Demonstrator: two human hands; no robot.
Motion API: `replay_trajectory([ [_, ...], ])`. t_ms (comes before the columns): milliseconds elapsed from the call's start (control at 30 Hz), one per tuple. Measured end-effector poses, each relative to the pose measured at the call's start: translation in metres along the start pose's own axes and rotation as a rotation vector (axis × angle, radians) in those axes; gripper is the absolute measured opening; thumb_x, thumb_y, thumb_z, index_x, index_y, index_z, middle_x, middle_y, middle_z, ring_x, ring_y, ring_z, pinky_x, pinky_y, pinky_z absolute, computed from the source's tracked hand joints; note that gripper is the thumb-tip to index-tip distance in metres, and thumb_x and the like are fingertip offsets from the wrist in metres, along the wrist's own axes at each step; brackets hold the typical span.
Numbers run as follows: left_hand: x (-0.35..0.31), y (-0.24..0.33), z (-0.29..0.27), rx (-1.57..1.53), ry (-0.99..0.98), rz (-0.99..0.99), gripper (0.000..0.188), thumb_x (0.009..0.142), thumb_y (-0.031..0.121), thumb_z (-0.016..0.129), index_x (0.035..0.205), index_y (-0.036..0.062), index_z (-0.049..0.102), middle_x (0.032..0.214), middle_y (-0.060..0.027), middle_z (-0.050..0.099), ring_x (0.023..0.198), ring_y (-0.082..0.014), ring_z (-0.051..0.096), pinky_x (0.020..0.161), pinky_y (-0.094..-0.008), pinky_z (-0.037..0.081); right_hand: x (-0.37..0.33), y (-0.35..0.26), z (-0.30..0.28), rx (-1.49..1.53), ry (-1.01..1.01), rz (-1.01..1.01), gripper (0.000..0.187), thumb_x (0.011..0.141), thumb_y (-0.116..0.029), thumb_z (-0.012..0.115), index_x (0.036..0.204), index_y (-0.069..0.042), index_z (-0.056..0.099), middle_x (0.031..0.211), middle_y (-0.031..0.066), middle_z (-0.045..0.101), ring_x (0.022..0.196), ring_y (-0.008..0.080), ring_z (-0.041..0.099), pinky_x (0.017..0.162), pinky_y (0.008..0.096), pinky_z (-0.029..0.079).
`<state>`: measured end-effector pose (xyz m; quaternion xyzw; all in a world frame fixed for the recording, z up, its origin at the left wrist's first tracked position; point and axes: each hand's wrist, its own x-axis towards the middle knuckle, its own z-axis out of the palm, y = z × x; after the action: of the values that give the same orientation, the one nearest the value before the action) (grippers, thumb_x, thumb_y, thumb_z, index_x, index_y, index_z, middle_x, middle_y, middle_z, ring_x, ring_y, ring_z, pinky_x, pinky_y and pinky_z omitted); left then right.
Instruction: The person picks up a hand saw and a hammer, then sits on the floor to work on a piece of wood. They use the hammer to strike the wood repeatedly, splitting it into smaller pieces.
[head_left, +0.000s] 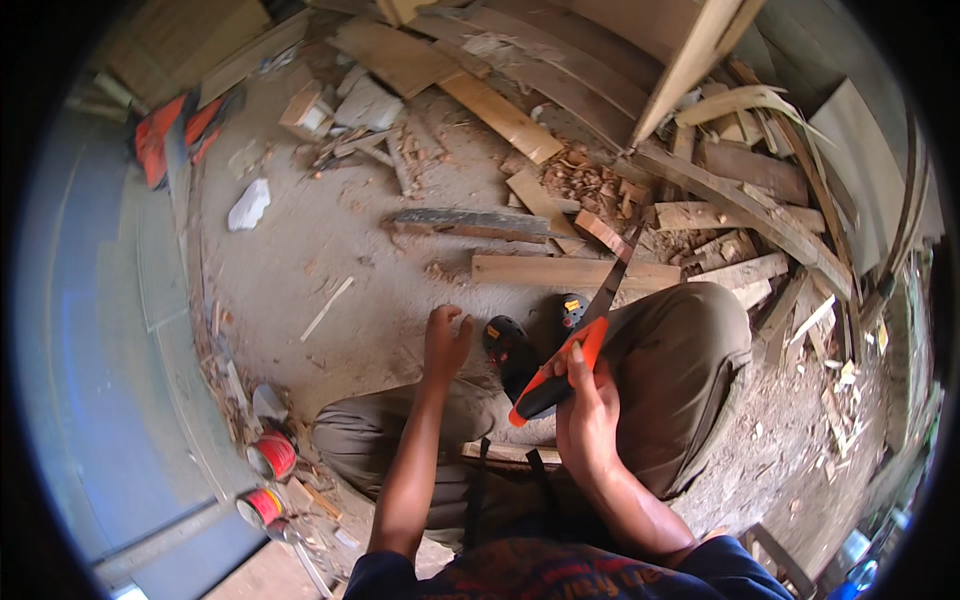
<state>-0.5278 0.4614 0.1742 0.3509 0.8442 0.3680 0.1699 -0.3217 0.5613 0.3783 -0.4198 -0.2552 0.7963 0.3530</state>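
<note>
At near right, grips an orange-and-black saw (592,342) in right hand (590,415), with fingers mostly hidden beneath; farther left, holds left hand (445,340) loosely spread, with fingertips hard to make out.

Lettering shows on the dark blue shirt (505,565), nearest the body and well back from the fingers of both the left hand (447,342) and the right hand (588,405); it is printed in orange-red and duller tones, and bends with the folds and runs into the lower edge. Back and to the left of the left fingers, an upper tin (272,455) and a lower tin (262,507) carry red labels with yellow areas, their print too small to read. Just right of the left fingers, a dark shoe (512,352) bears a small yellow mark, and another dark shoe (573,311), just ahead of the right fingertips, bears one too, both illegible
</note>
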Motion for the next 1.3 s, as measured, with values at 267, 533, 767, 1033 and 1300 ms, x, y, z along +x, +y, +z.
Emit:
replay_trajectory([
  [267,0.102,0.056,0.144,0.451,-0.292,0.517,0.081,0.074,0.033,0.083,0.14,0.0085,0.042,0.142,-0.0142,0.045,0.133,-0.0316,0.043,0.11,-0.055,0.031,0.005,0.008,-0.051,-0.297,0.181,0.097,0.028,0.099,-0.021,0.062,0.118,-0.003,0.051,0.091,0.0038,0.057,0.087,0.0121,0.056,0.082,0.0293,0.045],
  [533,0.105,0.035,0.186,0.594,-0.52,0.424,0.07,0.068,0.031,0.081,0.126,0.0111,0.047,0.118,-0.0122,0.064,0.115,-0.0301,0.059,0.104,-0.0511,0.039,0.005,0.017,-0.056,-0.278,0.199,0.025,0.033,0.101,-0.023,0.059,0.123,-0.002,0.046,0.093,0.0044,0.056,0.087,0.0119,0.056,0.081,0.0285,0.045],
  [767,0.077,0.036,0.048,0.255,-0.485,0.068,0.057,0.062,0.03,0.082,0.108,0.0055,0.059,0.1,-0.022,0.07,0.098,-0.0384,0.068,0.085,-0.0446,0.053,-0.004,0.003,-0.048,-0.207,0.161,-0.102,0.046,0.099,-0.028,0.062,0.133,-0.005,0.04,0.102,0.0024,0.054,0.091,0.0105,0.055,0.08,0.0268,0.047],
  [1033,0.046,-0.014,-0.119,-0.555,0.073,0.0,0.067,0.074,0.012,0.082,0.133,-0.0009,0.052,0.106,-0.0083,0.068,0.095,-0.016,0.063,0.087,-0.0325,0.05,0.056,0.081,-0.044,-0.365,0.142,-0.06,0.025,0.095,-0.02,0.061,0.11,-0.002,0.051,0.087,0.0039,0.056,0.077,0.013,0.053,0.073,0.0307,0.046],
  [1300,-0.014,0.015,-0.163,-1.491,0.078,-0.1,0.079,0.085,0.054,0.063,0.144,0.0052,0.042,0.113,-0.0169,0.065,0.101,-0.0299,0.066,0.089,-0.0424,0.054,0.176,0.183,-0.087,-1.107,0.229,-0.429,0.047,0.087,-0.028,0.068,0.116,0.005,0.051,0.105,0.0254,0.064,0.098,0.0427,0.063,0.087,0.0488,0.048],
])
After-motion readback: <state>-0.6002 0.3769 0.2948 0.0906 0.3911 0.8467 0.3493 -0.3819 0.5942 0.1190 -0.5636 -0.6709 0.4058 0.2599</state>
